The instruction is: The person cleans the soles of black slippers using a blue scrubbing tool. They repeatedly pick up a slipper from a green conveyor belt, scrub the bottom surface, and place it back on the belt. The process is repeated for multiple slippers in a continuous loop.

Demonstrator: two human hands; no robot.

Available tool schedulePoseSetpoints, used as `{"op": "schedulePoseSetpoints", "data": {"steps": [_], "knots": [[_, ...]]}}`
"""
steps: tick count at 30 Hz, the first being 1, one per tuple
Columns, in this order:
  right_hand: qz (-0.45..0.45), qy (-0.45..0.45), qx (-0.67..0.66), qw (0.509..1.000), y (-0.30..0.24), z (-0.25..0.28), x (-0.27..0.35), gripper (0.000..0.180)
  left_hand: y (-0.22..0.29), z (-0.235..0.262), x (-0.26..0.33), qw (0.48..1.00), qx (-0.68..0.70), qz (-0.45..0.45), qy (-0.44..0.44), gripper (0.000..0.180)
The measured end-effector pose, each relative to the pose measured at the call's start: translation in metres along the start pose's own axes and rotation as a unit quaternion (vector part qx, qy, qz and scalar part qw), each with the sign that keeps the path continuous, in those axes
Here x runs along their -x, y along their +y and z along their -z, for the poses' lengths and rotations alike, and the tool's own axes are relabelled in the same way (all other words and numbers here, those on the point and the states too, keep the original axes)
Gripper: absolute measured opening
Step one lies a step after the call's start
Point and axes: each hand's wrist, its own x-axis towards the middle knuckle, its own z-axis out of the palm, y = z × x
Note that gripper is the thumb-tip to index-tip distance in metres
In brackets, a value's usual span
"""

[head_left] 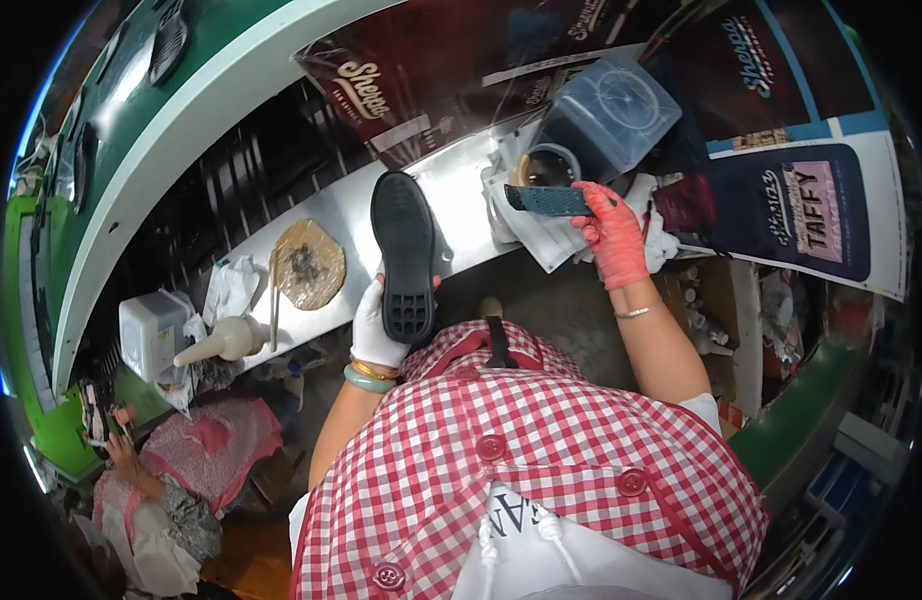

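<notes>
My left hand (379, 330), in a white glove, is closed on the heel end of a black shoe sole (403, 250). The sole stands nearly lengthwise away from me, its hollow heel grid nearest my body. Over on the right, my right hand (613, 232) wears a pink-red glove and grips a flat, blue-handled brush (549, 201) with a dark end pointing left. That brush hovers just in front of a round cup (553, 166) with dark contents; whether the two touch, I cannot tell.
A bluish clear plastic tub (621, 108) is behind the cup. On the metal bench (331, 312) lie a round, film-wrapped pad (309, 264), a squeeze bottle (226, 338) and a white container (151, 335). A green conveyor (131, 85) curves at the far left. Another person (171, 490) works at lower left.
</notes>
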Motion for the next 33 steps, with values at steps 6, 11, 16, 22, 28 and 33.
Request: {"op": "schedulePoseSetpoints", "data": {"steps": [6, 11, 16, 22, 28, 33], "knots": [[0.014, -0.131, 0.021, 0.991, -0.037, -0.096, 0.071, 0.023, 0.012, -0.036, 0.015, 0.999, 0.006, -0.048, 0.003, 0.076], [0.025, -0.164, 0.049, 0.985, -0.037, -0.127, 0.084, 0.025, 0.016, -0.057, 0.026, 0.997, 0.016, -0.063, -0.041, 0.08], [0.019, -0.174, 0.079, 0.981, -0.039, -0.131, 0.085, 0.025, 0.017, -0.063, 0.03, 0.995, 0.002, -0.07, -0.066, 0.083], [0.015, -0.194, 0.103, 0.975, -0.041, -0.129, 0.092, 0.024, 0.016, -0.07, 0.029, 0.994, 0.004, -0.098, -0.053, 0.084], [0.026, -0.2, 0.136, 0.97, -0.038, -0.128, 0.104, 0.022, 0.017, -0.078, 0.021, 0.99, 0.036, -0.123, -0.059, 0.078], [0.01, -0.215, 0.163, 0.963, -0.043, -0.125, 0.112, 0.02, 0.016, -0.075, 0.017, 0.983, -0.05, -0.15, -0.091, 0.081]]}}
